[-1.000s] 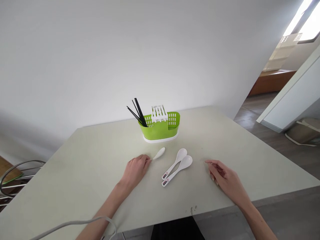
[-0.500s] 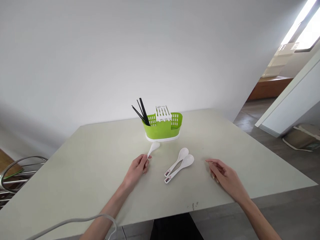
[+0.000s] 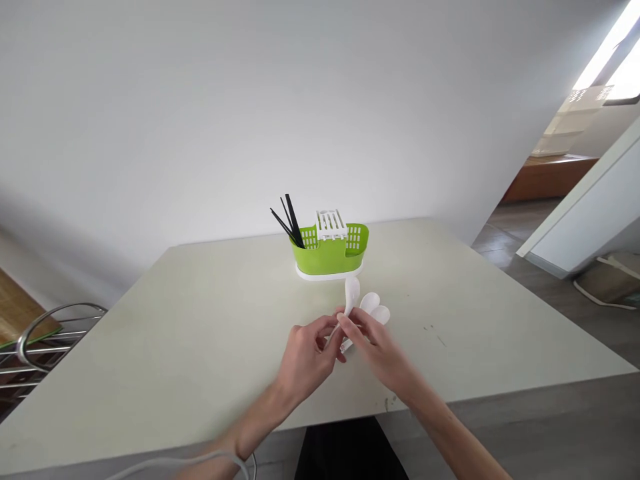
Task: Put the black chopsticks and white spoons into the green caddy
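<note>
A white spoon (image 3: pixel 352 291) is held between my two hands, its bowl pointing up and away from me. My left hand (image 3: pixel 311 353) is closed round the lower handle. The fingers of my right hand (image 3: pixel 376 343) pinch the same spoon higher up, just under the bowl. Below and behind them, two more white spoons (image 3: pixel 382 314) lie side by side on the table, their handles mostly hidden by my hands. Beyond stands a green basket (image 3: pixel 325 259) on a white base, with black chopsticks (image 3: pixel 295 227) leaning in its left end and a white slotted piece (image 3: pixel 331 225) across its middle.
The pale table (image 3: pixel 225 287) meets a white wall at its far edge. A metal rack (image 3: pixel 55 340) with a wooden board stands off the left side. A grey cable (image 3: pixel 200 459) crosses by my left forearm. At the right is a doorway.
My left hand has moved right, bringing the spoon over the two lying ones. My right hand has come in from the right and taken hold of that spoon too.
</note>
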The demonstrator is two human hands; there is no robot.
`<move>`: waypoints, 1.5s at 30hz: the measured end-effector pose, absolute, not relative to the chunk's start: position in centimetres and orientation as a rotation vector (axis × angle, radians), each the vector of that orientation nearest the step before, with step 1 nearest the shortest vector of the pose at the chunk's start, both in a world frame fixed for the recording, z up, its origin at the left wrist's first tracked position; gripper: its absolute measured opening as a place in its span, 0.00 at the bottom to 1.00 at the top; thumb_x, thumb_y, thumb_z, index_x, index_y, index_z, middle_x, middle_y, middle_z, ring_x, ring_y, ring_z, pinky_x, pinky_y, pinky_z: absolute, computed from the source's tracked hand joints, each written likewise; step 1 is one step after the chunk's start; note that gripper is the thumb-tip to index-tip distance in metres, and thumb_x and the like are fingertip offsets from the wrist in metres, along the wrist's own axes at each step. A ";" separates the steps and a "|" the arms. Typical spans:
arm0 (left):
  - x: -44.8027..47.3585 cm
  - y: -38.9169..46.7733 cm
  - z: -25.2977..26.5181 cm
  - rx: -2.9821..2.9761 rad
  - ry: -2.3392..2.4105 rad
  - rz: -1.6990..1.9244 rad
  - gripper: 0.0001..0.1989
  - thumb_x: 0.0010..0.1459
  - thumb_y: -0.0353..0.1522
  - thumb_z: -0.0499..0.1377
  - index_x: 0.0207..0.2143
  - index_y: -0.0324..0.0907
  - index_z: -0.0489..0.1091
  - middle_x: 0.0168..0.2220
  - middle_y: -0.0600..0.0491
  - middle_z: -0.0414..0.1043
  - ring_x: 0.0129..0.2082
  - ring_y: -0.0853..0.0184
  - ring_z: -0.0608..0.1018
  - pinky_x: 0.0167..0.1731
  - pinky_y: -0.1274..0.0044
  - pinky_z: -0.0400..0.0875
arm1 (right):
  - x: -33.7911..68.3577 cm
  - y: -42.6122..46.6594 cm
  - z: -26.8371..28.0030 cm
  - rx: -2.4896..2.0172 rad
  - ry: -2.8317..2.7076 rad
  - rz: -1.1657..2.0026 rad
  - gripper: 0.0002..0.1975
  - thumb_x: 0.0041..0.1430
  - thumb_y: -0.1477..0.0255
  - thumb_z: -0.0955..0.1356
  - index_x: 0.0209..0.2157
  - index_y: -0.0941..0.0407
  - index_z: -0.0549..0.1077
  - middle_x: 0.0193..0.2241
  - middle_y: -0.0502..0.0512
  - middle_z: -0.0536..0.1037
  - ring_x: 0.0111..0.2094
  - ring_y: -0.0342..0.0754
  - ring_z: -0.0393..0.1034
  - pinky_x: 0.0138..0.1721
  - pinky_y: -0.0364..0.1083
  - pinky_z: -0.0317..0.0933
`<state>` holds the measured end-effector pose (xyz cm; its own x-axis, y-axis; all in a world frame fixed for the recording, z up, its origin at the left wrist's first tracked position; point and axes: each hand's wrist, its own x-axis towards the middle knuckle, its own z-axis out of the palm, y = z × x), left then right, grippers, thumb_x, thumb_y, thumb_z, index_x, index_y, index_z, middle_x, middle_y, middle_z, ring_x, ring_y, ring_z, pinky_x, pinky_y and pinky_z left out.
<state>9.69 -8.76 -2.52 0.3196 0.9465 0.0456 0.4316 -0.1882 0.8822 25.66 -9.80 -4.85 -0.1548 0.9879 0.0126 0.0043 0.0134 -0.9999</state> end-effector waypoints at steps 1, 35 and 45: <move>9.8 -8.9 -2.5 1.841 1.254 0.807 0.16 0.70 0.44 0.56 0.48 0.48 0.79 0.37 0.53 0.85 0.26 0.65 0.85 0.26 0.76 0.75 | 25.2 -9.7 -4.9 -1.094 -1.290 1.346 0.29 0.68 0.43 0.64 0.51 0.54 0.74 0.46 0.59 0.81 0.42 0.53 0.76 0.38 0.49 0.72; 4.6 -5.2 1.3 3.079 1.046 0.293 0.18 0.78 0.43 0.43 0.54 0.45 0.68 0.41 0.48 0.79 0.35 0.62 0.82 0.35 0.73 0.72 | 37.8 -9.8 -7.5 -0.967 -1.277 1.780 0.28 0.65 0.45 0.69 0.48 0.56 0.79 0.27 0.47 0.70 0.23 0.40 0.58 0.24 0.42 0.55; 0.6 3.9 8.7 2.680 2.203 0.499 0.21 0.75 0.46 0.42 0.54 0.43 0.66 0.53 0.42 0.75 0.36 0.57 0.80 0.33 0.70 0.69 | 44.2 -9.6 -12.0 -1.093 -0.832 1.500 0.23 0.60 0.50 0.75 0.45 0.54 0.82 0.28 0.49 0.66 0.25 0.43 0.53 0.24 0.45 0.56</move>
